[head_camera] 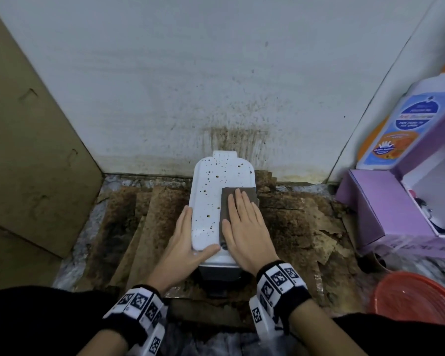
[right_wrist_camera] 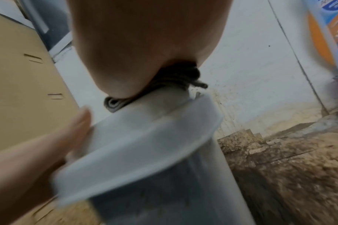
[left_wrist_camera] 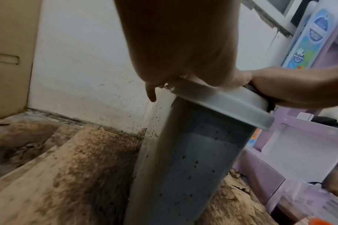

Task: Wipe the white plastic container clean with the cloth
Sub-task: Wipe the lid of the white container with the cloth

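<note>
Head view shows the container (head_camera: 208, 209) standing upright on stained cardboard (head_camera: 154, 222) close to the far wall (head_camera: 190, 73), its white lid speckled with dark spots (thickest toward the far end). The cloth (head_camera: 238, 199), a folded grey pad, lies on the right half of the lid. The right hand (head_camera: 244, 227) lies flat on the cloth, fingers straight and close together, pointing toward the wall, pressing it down. The left hand (head_camera: 183, 242) holds the lid's near left corner: its fingers run straight along the left edge and its thumb crosses the near end of the lid, almost touching the cloth.

From the left wrist, the container's grey, spotted side (left_wrist_camera: 193, 159) drops below the lid rim, with fingers hooked over the edge. The right wrist picture is blurred, but the cloth (right_wrist_camera: 114, 104) shows squeezed between palm and lid.

On the right stand a purple box (head_camera: 385, 209), a bottle (head_camera: 396, 129) and, nearer, a red basket (head_camera: 416, 294). A brown board (head_camera: 28, 140) leans at left.
</note>
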`<state>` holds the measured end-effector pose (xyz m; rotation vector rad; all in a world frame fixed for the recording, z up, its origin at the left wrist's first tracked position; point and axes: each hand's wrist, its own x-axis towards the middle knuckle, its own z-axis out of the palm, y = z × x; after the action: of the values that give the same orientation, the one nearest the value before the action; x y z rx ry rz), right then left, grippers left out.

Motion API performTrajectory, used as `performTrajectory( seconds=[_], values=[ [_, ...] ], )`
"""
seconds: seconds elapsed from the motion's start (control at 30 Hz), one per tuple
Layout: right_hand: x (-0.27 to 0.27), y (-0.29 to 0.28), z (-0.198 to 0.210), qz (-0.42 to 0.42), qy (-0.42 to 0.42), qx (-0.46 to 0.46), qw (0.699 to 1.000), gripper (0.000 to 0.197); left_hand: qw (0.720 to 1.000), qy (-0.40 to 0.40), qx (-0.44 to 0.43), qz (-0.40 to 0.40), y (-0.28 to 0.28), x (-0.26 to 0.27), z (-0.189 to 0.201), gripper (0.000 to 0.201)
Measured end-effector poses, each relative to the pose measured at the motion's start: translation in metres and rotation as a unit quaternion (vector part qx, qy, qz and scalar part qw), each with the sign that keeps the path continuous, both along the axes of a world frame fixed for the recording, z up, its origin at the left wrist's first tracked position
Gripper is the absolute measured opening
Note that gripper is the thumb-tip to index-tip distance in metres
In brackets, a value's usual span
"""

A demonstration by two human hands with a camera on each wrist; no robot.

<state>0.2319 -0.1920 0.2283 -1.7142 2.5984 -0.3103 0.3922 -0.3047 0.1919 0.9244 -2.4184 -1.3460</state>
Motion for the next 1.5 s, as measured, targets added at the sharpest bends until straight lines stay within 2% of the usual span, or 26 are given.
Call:
performTrajectory(
  seconds=[0.07, 0.2, 0.43, 0.53, 0.67, 0.87, 1.0, 1.17, 1.27, 1.5],
  values=[
    [-0.013, -0.009, 0.001, 0.006, -0.027, 0.018, 0.999, 0.069, 1.000, 0.002, 0.001, -0.008, 0.000, 0.002, -0.004, 0.133],
    [-0.025, -0.019, 0.002, 0.004, -0.033, 0.033, 0.999, 0.076, 1.000, 0.002, -0.019, -0.015, -0.002, 0.005, -0.005, 0.130],
    [0.014, 0.023, -0.006, -0.012, -0.059, -0.012, 0.998, 0.063, 0.998, 0.061, -0.007, 0.002, 0.002, 0.002, -0.009, 0.124],
    [0.016, 0.027, -0.009, -0.004, -0.045, -0.010, 0.999, 0.062, 0.998, 0.060, -0.015, 0.012, 0.002, 0.001, -0.011, 0.124],
    [-0.008, 0.004, -0.003, 0.010, -0.046, 0.021, 0.999, 0.067, 0.998, 0.042, -0.035, 0.010, 0.000, 0.002, -0.016, 0.126],
    [-0.053, -0.038, 0.001, 0.030, 0.002, 0.079, 0.996, 0.074, 0.996, 0.019, -0.080, 0.023, 0.000, 0.002, -0.013, 0.124],
    [-0.045, -0.027, -0.002, 0.026, -0.008, 0.058, 0.998, 0.073, 0.998, 0.019, -0.066, 0.016, 0.002, 0.003, -0.012, 0.125],
    [0.000, 0.017, -0.009, 0.009, -0.053, -0.018, 0.998, 0.063, 0.998, 0.043, -0.041, 0.015, 0.001, 0.003, -0.012, 0.126],
    [0.012, 0.030, -0.012, 0.006, -0.054, -0.018, 0.998, 0.062, 0.998, 0.052, -0.034, 0.016, 0.002, 0.000, -0.013, 0.125],
    [-0.033, -0.014, -0.001, 0.020, -0.038, 0.041, 0.998, 0.068, 0.998, 0.061, -0.022, 0.010, 0.001, 0.001, -0.015, 0.122]
  ],
)
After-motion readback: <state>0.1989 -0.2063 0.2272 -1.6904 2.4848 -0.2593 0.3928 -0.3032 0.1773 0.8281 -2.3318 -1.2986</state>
